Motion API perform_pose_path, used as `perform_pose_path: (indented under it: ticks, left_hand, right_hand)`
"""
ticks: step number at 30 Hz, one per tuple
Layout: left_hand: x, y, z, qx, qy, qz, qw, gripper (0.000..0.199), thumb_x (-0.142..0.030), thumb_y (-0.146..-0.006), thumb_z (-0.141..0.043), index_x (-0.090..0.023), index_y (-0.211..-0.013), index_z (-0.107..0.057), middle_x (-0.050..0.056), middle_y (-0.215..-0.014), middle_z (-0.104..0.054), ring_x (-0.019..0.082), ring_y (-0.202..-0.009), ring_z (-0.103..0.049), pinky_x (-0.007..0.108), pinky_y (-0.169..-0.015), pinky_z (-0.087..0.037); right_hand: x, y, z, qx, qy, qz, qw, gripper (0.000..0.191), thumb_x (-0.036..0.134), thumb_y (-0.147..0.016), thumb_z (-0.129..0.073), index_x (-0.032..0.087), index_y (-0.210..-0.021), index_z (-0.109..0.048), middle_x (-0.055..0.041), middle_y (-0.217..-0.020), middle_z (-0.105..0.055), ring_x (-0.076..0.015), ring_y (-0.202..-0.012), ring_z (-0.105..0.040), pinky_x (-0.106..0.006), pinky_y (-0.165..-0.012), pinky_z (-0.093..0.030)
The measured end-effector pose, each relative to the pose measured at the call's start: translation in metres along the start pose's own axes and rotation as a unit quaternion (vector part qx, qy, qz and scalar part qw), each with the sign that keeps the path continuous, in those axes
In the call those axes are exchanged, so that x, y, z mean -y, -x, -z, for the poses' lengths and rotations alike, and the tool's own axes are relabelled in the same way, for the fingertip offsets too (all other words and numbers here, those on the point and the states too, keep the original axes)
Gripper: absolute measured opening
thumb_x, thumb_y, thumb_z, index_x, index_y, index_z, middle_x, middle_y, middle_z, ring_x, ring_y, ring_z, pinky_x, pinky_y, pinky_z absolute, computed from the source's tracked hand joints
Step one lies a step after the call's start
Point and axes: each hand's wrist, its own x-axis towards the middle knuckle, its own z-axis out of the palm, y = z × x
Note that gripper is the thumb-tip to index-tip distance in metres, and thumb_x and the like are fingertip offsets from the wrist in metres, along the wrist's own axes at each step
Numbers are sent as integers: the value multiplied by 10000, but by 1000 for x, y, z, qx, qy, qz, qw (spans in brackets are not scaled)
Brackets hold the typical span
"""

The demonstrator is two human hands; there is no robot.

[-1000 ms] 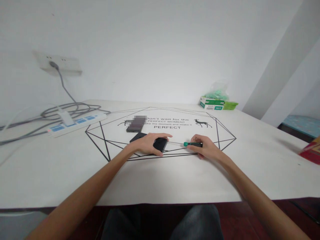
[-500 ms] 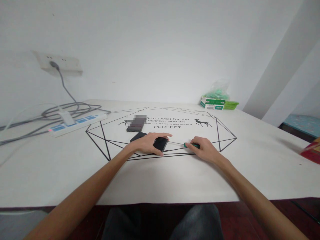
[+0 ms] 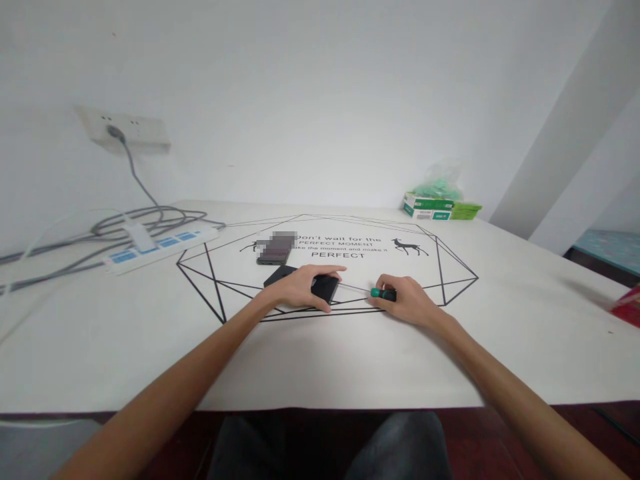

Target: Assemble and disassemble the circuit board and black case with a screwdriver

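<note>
My left hand [image 3: 300, 287] lies over a flat black box-like device [image 3: 325, 288], thumb on its near edge and fingers along the far edge, gripping it against the table. Part of the device is hidden beneath the palm. In my right hand [image 3: 407, 300] is a screwdriver [image 3: 384, 294] with a green and black handle, held between thumb and fingers. Its thin metal shaft points left, and the tip meets the device's right end; the exact contact point is too small to make out. Behind the left hand lies a dark phone [image 3: 275, 250], partly blurred out.
A white power strip [image 3: 163, 248] with a plug and coiled grey cables [image 3: 135, 223] lies on the left. Green and white boxes [image 3: 427, 207] with a plastic bag stand at the back right. A red object [image 3: 627, 308] sits at the right edge of the white table [image 3: 350, 373].
My right fingers have loosened and shifted around the screwdriver handle, so more of it shows. My left hand stays on the device. The whole view has shifted slightly.
</note>
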Motion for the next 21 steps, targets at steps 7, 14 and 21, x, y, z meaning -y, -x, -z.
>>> perform_pose_path:
  ticks: [7,14,21]
  left_hand:
    - [4,-1,-2,-19,-13,-12,1000,853,-401,-643,-793,-250,-1401,-433,71,-1262,-618,275,-1220,-509,408,-1056,-329]
    - [8,-1,-1,-30,-3,-5,1000,852,-341,-625,-801,-234,-1393,-449,80,-1253,-627,276,-1183,-542,412,-1037,-358]
    - [12,-22,1,-40,8,0,999,825,-318,-557,-839,-228,-1320,-541,66,-1214,-654,278,-1187,-552,407,-1053,-364]
  right_hand:
    - [-8,-25,15,178,-226,-48,957,448,562,-832,-521,178,-606,-480,42,-490,-426,-70,-419,-320,-236,-435,-229]
    - [-10,-41,19,325,-338,-113,876,390,547,-817,-547,159,-799,-568,52,-510,-439,-46,-372,-229,-213,-348,-113]
    - [-22,-51,17,205,-185,42,960,455,504,-859,-502,172,-552,-450,49,-461,-379,-73,-443,-310,-234,-468,-261]
